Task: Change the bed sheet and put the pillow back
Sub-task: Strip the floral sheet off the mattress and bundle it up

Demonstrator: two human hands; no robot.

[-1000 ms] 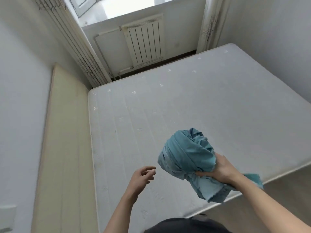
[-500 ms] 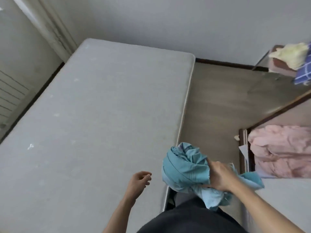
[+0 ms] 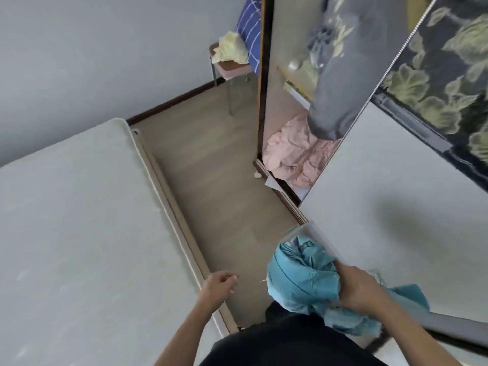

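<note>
My right hand (image 3: pixel 359 289) grips a bundled teal sheet (image 3: pixel 298 276) at the lower right, held in the air beside the wardrobe door. A loose tail of the cloth hangs past my wrist. My left hand (image 3: pixel 217 285) hovers over the mattress edge with loosely curled fingers and holds nothing. The bare grey mattress (image 3: pixel 74 220) fills the left of the view with no sheet on it. No pillow can be picked out with certainty.
A strip of wooden floor (image 3: pixel 211 186) runs between bed and wardrobe. The open wardrobe (image 3: pixel 264 83) holds pink bedding (image 3: pixel 293 154) and a hanging grey garment (image 3: pixel 335 75). A chair (image 3: pixel 229 67) at the back carries yellow and blue checked cloth. A white sliding door (image 3: pixel 383 194) stands at my right.
The view has swung right from the window and mattress to the wardrobe. My right hand keeps hold of the teal bundle; my left hand stays loosely curled and now hangs over the bed's edge.
</note>
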